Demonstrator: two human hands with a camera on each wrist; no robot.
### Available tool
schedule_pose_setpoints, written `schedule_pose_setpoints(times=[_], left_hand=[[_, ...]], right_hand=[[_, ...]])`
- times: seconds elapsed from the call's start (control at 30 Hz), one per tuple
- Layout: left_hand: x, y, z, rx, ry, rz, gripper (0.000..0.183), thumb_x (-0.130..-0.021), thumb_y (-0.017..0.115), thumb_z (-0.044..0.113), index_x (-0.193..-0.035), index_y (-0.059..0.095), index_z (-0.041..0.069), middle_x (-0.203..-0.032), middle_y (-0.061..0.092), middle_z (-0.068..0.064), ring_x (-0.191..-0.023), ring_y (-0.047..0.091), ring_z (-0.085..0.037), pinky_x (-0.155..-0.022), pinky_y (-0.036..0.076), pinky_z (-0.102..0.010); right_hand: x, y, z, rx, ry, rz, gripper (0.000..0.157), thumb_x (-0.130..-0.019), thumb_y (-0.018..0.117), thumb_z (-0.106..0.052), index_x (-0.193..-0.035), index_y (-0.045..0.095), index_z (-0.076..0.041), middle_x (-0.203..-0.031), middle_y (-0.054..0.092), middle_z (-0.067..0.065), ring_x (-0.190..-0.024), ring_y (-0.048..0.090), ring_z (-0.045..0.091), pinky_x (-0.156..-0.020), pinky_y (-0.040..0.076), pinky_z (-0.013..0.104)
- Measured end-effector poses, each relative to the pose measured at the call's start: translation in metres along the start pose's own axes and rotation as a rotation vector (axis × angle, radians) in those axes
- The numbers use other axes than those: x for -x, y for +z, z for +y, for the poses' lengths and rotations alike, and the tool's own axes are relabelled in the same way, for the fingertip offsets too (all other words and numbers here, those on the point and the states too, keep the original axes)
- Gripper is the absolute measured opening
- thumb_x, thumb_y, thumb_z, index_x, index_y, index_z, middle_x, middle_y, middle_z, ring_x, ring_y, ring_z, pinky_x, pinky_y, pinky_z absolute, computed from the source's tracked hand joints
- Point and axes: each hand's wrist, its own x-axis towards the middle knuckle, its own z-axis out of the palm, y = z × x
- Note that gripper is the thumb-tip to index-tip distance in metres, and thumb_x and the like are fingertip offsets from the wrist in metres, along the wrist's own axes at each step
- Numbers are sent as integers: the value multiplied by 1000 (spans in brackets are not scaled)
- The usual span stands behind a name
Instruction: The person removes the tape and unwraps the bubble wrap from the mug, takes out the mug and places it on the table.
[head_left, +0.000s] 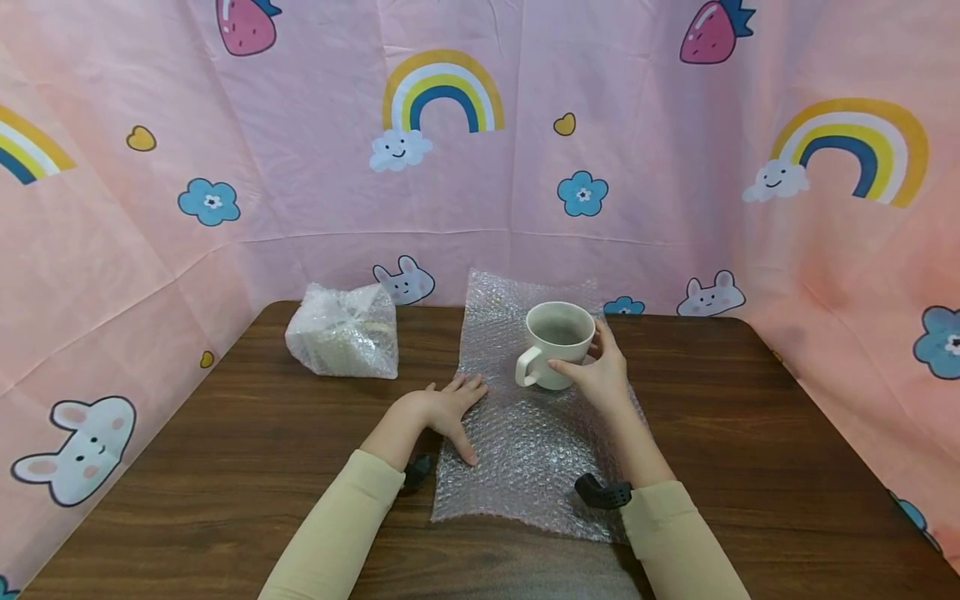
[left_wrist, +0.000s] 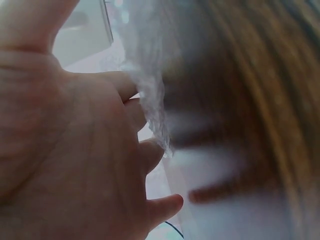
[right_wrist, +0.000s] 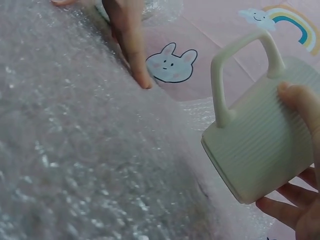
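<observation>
A cream-white mug (head_left: pixel 561 348) stands upright over the far half of a bubble wrap sheet (head_left: pixel 528 454), its handle toward the left. My right hand (head_left: pixel 606 379) grips the mug from the right, thumb on the near side and fingers behind. In the right wrist view the mug (right_wrist: pixel 265 145) shows fine ribs; whether its base touches the wrap, I cannot tell. My left hand (head_left: pixel 444 410) rests on the sheet's left edge with fingers spread. The left wrist view shows its palm (left_wrist: pixel 75 145) close up, beside the wrap's edge (left_wrist: pixel 152 100).
A bundle wrapped in bubble wrap (head_left: pixel 345 337) sits at the table's back left; its contents are blurred by the wrap. The brown wooden table (head_left: pixel 757 467) ends at a pink patterned cloth (head_left: pixel 645 158) behind and on both sides.
</observation>
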Motion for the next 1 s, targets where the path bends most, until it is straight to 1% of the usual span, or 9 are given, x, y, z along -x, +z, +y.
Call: schedule_pose_setpoints(times=[0.2,0.57,0.83,1.0], left_hand=[[-1,0,-1,7,2,-1,118,-67,84,48,-155,14,14,-160,0,-6,-144,-5,-29,-107,0,-65],[0,-1,0,12,8,3,117,-68,84,47,-155,14,14,-160,0,-7,-144,-5,-30,-107,0,-65],[0,-1,0,19,5,-1,118,-68,85,47,-155,13,14,-160,-1,-6,-144,-5,-30,-106,-1,-66],[0,0,-1,18,9,-3,118,-68,84,47,-155,13,14,-160,-1,-6,-144,-6,-29,-106,-1,-66]], right_hand=[[1,-7,-6,29,-18,9,95,-69,88,-16,-147,35,-16,-133,49,15,-115,52,34,-86,49,49],[-1,-19,-12,22,-33,45,94,-70,88,-19,-148,36,-18,-135,48,15,-117,51,35,-88,47,53],[-3,-29,-14,60,-27,95,96,-68,89,-20,-147,36,-15,-132,49,12,-117,50,29,-92,47,45],[-5,-36,-12,87,-11,127,96,-67,89,-21,-147,36,-16,-133,49,11,-117,48,27,-91,45,47]])
